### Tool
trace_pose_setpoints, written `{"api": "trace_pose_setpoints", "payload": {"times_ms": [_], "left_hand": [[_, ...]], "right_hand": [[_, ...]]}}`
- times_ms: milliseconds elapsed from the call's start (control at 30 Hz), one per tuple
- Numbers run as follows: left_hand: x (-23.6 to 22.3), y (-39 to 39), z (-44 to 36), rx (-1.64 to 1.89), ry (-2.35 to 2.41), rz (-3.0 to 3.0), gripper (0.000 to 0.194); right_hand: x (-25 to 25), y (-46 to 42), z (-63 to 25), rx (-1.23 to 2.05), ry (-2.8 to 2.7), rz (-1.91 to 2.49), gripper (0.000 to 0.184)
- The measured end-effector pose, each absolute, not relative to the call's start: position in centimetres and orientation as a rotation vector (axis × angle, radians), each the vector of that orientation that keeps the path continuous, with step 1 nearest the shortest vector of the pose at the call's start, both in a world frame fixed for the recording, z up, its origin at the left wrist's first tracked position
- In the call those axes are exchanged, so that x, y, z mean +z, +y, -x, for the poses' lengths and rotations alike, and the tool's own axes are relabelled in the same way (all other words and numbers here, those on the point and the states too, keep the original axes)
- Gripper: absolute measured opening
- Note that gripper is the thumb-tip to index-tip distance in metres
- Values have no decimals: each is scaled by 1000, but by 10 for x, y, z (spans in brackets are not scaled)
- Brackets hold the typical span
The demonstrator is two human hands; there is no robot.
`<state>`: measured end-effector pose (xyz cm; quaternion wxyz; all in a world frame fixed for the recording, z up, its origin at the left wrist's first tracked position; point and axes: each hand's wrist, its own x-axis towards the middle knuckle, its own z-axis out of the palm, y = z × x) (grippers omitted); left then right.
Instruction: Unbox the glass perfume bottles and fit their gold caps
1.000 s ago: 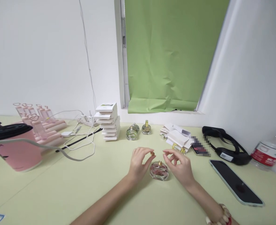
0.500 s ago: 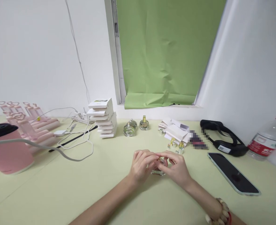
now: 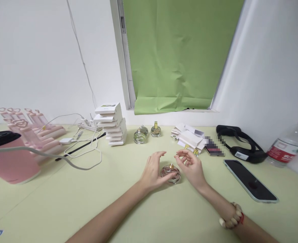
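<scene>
A round clear glass perfume bottle (image 3: 172, 178) with pinkish contents and a bare gold neck with a small pale tip stands upright on the table. My left hand (image 3: 152, 172) is at its left side, fingers spread, with the thumb reaching across the front of the glass. Just above and right of the bottle, my right hand (image 3: 191, 167) has thumb and forefinger pinched together. A tiny pale piece seems to be at those fingertips, too small to name. Behind that hand lie gold-and-clear caps (image 3: 195, 152), partly hidden.
More perfume bottles (image 3: 140, 136) stand toward the back, one with a gold top (image 3: 156, 129). Stacked white boxes (image 3: 112, 126) are to their left. Folded white cartons (image 3: 190, 137), a phone (image 3: 251, 182), a black headset (image 3: 242, 146) and a water bottle (image 3: 288, 145) occupy the right. A pink cup (image 3: 14, 165) and cables are left.
My hands have parted from over the bottle, uncovering its neck. The left hand has opened at its side; the right has drawn back slightly up and right, still pinched.
</scene>
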<state>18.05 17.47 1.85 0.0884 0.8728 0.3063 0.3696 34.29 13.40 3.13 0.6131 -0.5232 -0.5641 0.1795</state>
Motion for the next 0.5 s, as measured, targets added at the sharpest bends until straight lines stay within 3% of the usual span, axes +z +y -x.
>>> {"api": "trace_pose_setpoints", "payload": {"times_ms": [200,500], "left_hand": [[18,175,-183,781,1001,-2553,53],[14,177,-184,783,1030,-2637,52]], "right_hand": [[25,140,-345,572,-1241,1181,31],[2,155,-344,765,-1097,1168,30]]}}
